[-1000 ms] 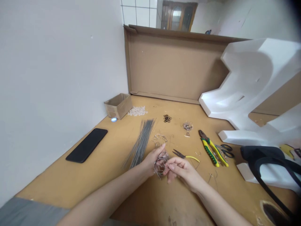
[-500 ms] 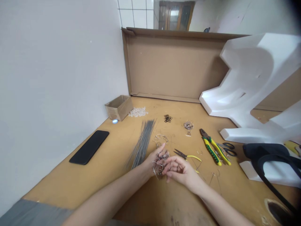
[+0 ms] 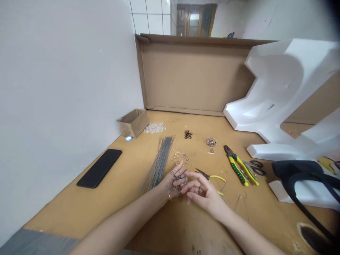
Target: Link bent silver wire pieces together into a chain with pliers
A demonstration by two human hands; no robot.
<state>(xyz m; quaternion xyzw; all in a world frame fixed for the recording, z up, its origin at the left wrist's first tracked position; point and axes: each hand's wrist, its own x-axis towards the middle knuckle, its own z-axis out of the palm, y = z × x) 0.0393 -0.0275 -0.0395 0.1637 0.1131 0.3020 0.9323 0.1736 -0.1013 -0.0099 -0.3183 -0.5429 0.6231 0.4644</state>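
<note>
My left hand [image 3: 173,182] is turned palm up with its fingers partly curled, holding a loose cluster of bent wire pieces [image 3: 177,183]. Close against it, my right hand [image 3: 203,191] reaches its fingertips to the wire. Its fingers are bent but apart, and I see nothing gripped between them. Just beyond the hands lie more bent wire pieces [image 3: 182,157]. A bundle of straight grey wires [image 3: 161,161] rests left of them. Partly behind my right hand are needle-nose pliers [image 3: 203,173] with yellow handles.
Combination pliers [image 3: 237,168] and scissors [image 3: 256,166] lie at right, near white foam [image 3: 261,152]. Farther back are a small cardboard box [image 3: 134,124], clear bits [image 3: 155,127], black rings [image 3: 188,134] and a wire pile [image 3: 211,141]. A black phone [image 3: 99,168] lies left.
The bent wire pieces have shifted and spread in my left hand, which looks more opened out. My right hand stays beside it with its index finger a little straighter. The view has tilted slightly.
</note>
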